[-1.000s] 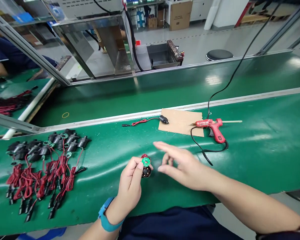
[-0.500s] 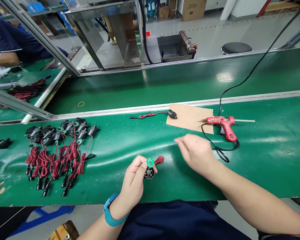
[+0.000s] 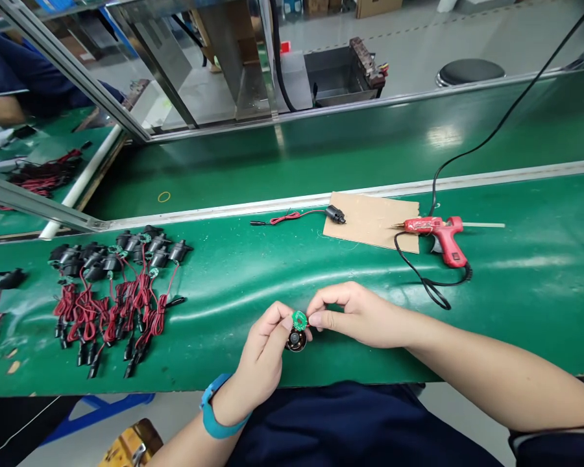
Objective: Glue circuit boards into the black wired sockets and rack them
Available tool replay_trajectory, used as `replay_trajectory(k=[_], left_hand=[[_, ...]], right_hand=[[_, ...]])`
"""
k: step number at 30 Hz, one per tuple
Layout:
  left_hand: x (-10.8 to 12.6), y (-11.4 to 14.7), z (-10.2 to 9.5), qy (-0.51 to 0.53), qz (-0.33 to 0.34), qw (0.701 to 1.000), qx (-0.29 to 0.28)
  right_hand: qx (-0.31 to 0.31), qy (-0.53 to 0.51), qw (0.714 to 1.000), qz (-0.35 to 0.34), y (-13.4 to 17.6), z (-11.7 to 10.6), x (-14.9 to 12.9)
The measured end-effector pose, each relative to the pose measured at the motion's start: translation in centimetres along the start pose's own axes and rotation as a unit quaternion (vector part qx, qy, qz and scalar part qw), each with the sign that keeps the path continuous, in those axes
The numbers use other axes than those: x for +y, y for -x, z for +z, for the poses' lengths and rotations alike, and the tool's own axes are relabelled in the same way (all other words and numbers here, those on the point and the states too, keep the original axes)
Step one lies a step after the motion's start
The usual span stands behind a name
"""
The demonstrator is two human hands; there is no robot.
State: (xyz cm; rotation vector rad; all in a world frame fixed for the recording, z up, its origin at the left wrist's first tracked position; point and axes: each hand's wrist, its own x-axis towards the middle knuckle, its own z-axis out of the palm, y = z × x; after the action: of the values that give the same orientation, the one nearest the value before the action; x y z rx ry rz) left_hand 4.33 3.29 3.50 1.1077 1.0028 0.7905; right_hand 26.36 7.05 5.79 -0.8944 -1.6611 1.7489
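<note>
My left hand (image 3: 267,353) grips a small round green circuit board (image 3: 300,320) together with a dark, round, open-faced motor part (image 3: 296,341) just below it. My right hand (image 3: 345,316) is closed at the board's right edge, thumb and forefinger pinching a red wire, of which only a speck shows. The rest of that wire is hidden by the right hand. Farther off, a black pump-like unit (image 3: 335,214) with a red cable (image 3: 292,217) lies at the left end of a cardboard piece (image 3: 370,224).
A red hot glue gun (image 3: 440,232) lies right of the cardboard, its black cord (image 3: 425,282) looping toward me. Several black units (image 3: 111,259) with bundled red cables (image 3: 121,305) are heaped at left. A stool (image 3: 471,71) stands beyond the bench; a co-worker's arm (image 3: 2,110) shows upper left.
My right hand has come left and down from near the cardboard to the circuit board, closing on the wire there. The left hand keeps its hold. The view has shifted slightly.
</note>
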Motion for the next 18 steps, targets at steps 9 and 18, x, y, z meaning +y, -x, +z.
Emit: replay_trajectory(k=[9,18], left_hand=[[-0.3,0.0,0.0,0.078,-0.099,0.985,-0.121],[-0.1,0.2,0.5,0.093,-0.114,0.976,-0.16]], right_hand=[[-0.025,0.064,0.997,-0.03,0.9,-0.2,-1.1],[-0.037,0.387,0.895,-0.218,2.6,1.4,-1.1]])
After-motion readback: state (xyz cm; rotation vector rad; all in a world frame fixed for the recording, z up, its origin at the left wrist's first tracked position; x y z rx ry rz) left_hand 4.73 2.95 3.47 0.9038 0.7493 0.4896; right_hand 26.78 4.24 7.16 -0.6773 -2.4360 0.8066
